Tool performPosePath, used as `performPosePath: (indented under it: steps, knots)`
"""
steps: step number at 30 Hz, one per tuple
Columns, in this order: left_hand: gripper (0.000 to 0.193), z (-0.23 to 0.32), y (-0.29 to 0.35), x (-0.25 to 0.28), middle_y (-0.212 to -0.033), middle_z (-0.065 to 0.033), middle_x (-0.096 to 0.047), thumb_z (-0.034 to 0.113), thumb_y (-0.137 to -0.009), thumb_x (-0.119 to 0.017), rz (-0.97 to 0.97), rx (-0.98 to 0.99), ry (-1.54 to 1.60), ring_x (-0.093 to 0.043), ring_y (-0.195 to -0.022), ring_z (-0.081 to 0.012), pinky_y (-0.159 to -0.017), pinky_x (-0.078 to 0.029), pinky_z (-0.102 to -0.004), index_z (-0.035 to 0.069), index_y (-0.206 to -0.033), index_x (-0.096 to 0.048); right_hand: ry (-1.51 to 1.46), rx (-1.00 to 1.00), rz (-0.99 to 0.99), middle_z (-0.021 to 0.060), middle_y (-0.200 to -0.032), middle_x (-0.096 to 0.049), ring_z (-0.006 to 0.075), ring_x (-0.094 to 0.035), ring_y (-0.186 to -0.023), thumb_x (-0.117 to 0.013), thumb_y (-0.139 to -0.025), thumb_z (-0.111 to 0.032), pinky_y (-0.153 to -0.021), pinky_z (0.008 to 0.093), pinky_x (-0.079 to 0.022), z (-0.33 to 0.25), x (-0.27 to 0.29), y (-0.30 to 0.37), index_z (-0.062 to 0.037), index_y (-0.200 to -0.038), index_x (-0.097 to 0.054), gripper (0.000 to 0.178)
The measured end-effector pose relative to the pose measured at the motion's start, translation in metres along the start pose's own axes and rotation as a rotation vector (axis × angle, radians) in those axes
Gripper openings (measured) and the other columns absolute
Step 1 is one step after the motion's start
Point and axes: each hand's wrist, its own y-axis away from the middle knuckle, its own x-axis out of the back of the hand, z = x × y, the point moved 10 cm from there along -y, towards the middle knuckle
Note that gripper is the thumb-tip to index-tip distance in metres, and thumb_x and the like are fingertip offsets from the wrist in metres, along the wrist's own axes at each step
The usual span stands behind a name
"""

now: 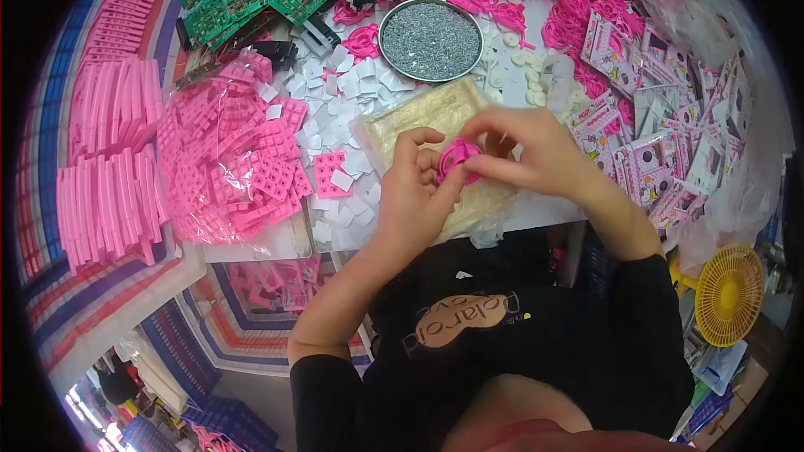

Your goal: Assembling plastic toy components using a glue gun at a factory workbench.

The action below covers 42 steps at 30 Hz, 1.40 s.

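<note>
A coiled bright-pink plastic piece (459,153) is grasped between the fingers and thumb of the left hand (425,180), nearer the wearer than the round metal dish (431,79) of small silvery pieces. It is met by the right hand's (498,155) thumb; whether it is gripped there cannot be told. Lettering and cartoon figures are printed on pink-and-white flat packages (649,155) right of the dish; lettering is also borne by the black cloth shirt (553,351), below the dish.
</note>
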Motion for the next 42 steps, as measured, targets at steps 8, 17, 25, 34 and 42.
performPosePath:
  steps: [8,17,25,34,42]
  knots:
    - [0.054,0.044,0.016,-0.027,-0.111,-0.0155,-0.062,0.022,-0.079,-0.080,-0.022,-0.535,-1.023,-0.061,-0.105,-0.0306,-0.085,-0.047,-0.0433,0.002,-0.125,-0.057,0.589,0.378,0.296,0.0094,-0.092,-0.061,0.0304,-0.059,-0.087,-0.078,-0.076,-0.009,-0.073,0.0379,-0.050,-0.002,-0.007,0.004,-0.0069,-0.085,-0.063,0.018]
    - [0.063,0.022,0.038,-0.031,-0.137,-0.0167,-0.056,0.033,-0.077,-0.079,-0.368,-0.520,-1.107,-0.049,-0.130,-0.0354,-0.108,-0.036,-0.0498,0.004,-0.130,-0.059,0.734,0.302,0.207,0.0106,-0.102,-0.060,0.0349,-0.054,-0.095,-0.073,-0.072,-0.006,-0.082,0.0447,-0.046,0.007,-0.022,-0.006,-0.0071,-0.089,-0.063,0.019]
    - [0.092,0.267,0.122,0.367,-0.150,-0.0365,-0.028,0.054,-0.077,-0.079,1.531,-0.267,-1.628,-0.026,-0.141,-0.0503,-0.110,-0.024,-0.0689,0.003,-0.145,-0.043,0.606,0.180,0.162,0.0143,-0.102,-0.058,0.0371,-0.050,-0.096,-0.071,-0.076,-0.002,-0.084,0.0451,-0.043,0.000,-0.023,-0.010,-0.0021,-0.085,-0.058,0.016]
    - [0.062,0.296,0.163,0.706,-0.154,-0.0158,-0.044,0.047,-0.092,-0.055,1.474,0.754,-1.379,-0.037,-0.144,-0.0374,-0.113,-0.027,-0.0657,0.010,-0.142,-0.057,0.578,0.140,0.144,0.0134,-0.099,-0.057,0.0367,-0.050,-0.097,-0.072,-0.076,-0.004,-0.084,0.0459,-0.043,0.009,-0.014,-0.009,-0.0034,-0.082,-0.058,0.016]
    - [0.040,0.317,0.212,0.769,-0.113,-0.0254,-0.070,0.032,-0.088,-0.057,1.365,0.477,-1.996,-0.069,-0.106,-0.0407,-0.093,-0.053,-0.0516,0.002,-0.108,-0.075,0.472,0.157,0.110,0.0131,-0.099,-0.058,0.0365,-0.050,-0.096,-0.074,-0.077,-0.011,-0.084,0.0456,-0.044,0.012,-0.017,-0.015,-0.0060,-0.082,-0.061,0.015]
